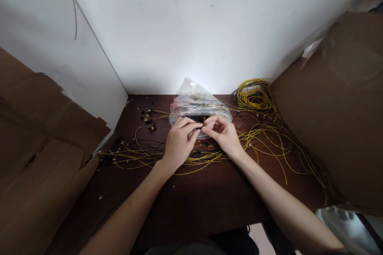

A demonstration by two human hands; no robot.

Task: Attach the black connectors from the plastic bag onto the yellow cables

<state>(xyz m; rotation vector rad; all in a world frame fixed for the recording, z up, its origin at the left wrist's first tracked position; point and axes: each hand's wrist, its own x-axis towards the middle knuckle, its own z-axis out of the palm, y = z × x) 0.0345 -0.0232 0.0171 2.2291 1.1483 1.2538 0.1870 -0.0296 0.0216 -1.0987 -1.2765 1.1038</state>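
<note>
My left hand point(178, 142) and my right hand point(223, 134) meet fingertip to fingertip over the dark wooden table point(191, 203), pinching a small black connector point(200, 128) on a thin yellow cable between them. Right behind the fingers lies a clear plastic bag point(196, 101) with small dark parts inside. Thin yellow cables point(143, 155) run across the table under both wrists. The connector is mostly hidden by my fingers.
A coil of yellow cable point(255, 95) lies at the back right, with loose loops point(287, 147) spreading along the right. A few small black connectors point(149, 118) lie at the back left. Cardboard sheets point(44, 147) point(338, 119) flank both sides; a white wall point(191, 28) is behind.
</note>
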